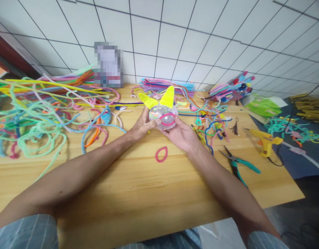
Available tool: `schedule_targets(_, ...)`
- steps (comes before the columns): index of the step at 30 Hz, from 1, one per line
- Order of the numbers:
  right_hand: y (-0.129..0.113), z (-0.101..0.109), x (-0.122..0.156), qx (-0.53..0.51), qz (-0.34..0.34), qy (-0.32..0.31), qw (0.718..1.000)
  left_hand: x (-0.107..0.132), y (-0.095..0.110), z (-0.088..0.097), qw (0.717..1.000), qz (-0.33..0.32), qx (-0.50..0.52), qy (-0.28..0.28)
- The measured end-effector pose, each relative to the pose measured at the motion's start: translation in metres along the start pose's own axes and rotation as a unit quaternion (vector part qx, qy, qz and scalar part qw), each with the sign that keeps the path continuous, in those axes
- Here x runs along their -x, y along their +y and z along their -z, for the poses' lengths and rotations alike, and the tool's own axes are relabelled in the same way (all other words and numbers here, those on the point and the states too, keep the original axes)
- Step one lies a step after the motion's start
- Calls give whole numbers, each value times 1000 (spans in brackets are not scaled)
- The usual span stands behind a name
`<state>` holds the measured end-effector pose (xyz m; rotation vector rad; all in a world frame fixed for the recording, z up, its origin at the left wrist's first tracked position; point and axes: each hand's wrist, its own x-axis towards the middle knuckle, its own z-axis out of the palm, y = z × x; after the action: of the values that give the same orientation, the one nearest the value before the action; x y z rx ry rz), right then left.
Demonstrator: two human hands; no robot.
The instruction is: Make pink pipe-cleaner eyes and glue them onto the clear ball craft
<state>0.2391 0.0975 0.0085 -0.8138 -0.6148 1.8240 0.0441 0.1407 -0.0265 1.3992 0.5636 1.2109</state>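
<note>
Both hands hold a clear, shiny ball above the middle of the wooden table. Two yellow ear-shaped pieces of wound pipe cleaner stand up from its top. My left hand is closed around the ball's left side, its thumb on the front. At the right side, my right hand grips the ball and a pink pipe-cleaner loop lying against its front. A second pink loop rests on the table just below the hands. The fingers behind the ball are hidden.
Tangled pipe cleaners cover the table's left side. Pliers with teal handles and a yellow glue gun lie at right. Bundled pipe cleaners lie along the tiled wall. A blurred upright object stands at the back left.
</note>
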Motion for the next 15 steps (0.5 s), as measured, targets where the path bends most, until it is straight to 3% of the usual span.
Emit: schedule_targets(15, -5, -2, 2, 20, 9, -46, 999, -1, -4, 2, 999, 18, 41, -6)
